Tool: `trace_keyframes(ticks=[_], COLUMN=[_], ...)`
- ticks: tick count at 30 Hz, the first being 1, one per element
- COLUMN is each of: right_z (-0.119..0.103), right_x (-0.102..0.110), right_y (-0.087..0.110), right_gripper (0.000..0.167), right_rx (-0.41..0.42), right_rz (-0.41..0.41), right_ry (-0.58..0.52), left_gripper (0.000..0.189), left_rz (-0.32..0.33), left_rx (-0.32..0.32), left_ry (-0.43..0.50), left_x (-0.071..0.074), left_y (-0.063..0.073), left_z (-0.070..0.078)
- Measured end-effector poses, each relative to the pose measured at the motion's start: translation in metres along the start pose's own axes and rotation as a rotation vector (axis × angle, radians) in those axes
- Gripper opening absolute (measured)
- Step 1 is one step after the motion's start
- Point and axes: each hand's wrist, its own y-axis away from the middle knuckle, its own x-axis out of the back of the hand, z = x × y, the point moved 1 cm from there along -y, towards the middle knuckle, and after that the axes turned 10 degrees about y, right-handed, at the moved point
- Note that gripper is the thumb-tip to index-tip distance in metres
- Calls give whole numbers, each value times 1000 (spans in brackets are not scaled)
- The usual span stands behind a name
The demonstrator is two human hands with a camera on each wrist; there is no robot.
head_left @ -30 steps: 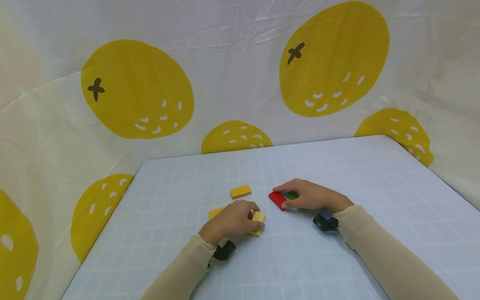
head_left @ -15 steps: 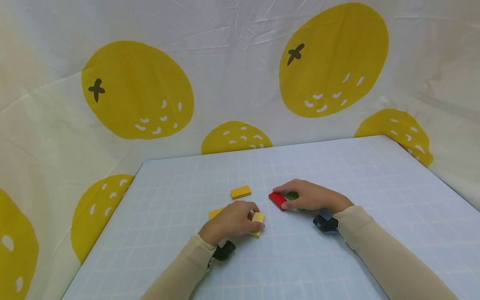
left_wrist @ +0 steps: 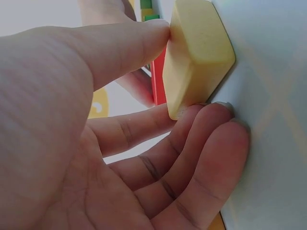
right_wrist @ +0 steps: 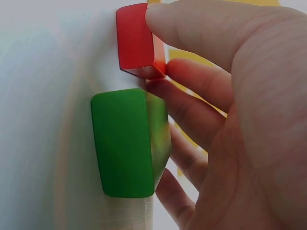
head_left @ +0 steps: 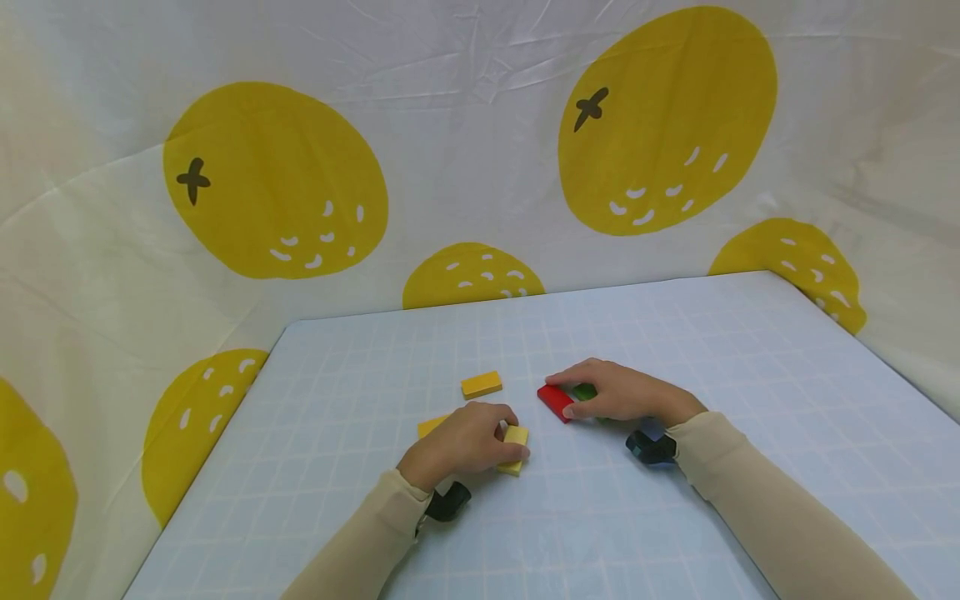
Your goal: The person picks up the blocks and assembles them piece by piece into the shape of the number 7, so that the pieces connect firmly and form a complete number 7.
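In the head view my left hand pinches a pale yellow block on the table, thumb at its near side and a finger at its far side. The left wrist view shows the thumb tip against this pale yellow block, other fingers curled below it. To the right, my right hand holds a red block between thumb and fingertips. A green block lies under that palm, partly hidden. Seen from the right wrist, the green block stands close beside the red block.
One golden-yellow block lies beyond the left hand. Another golden-yellow block is partly covered by that hand. A bit of blue shows by the right wrist. A pale gridded table meets a white curtain with yellow fruit prints.
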Motion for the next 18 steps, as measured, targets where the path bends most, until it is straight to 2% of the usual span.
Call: trace_keyframes(ticks=[18], right_z=[-3], right_x=[1], right_y=[1], right_gripper=[55], right_rx=[-5], right_rz=[0], right_ry=[-3], left_gripper=[41], left_rz=[0], left_rx=[-4], left_ry=[7], left_x=[0], left_y=[1], left_z=[-1])
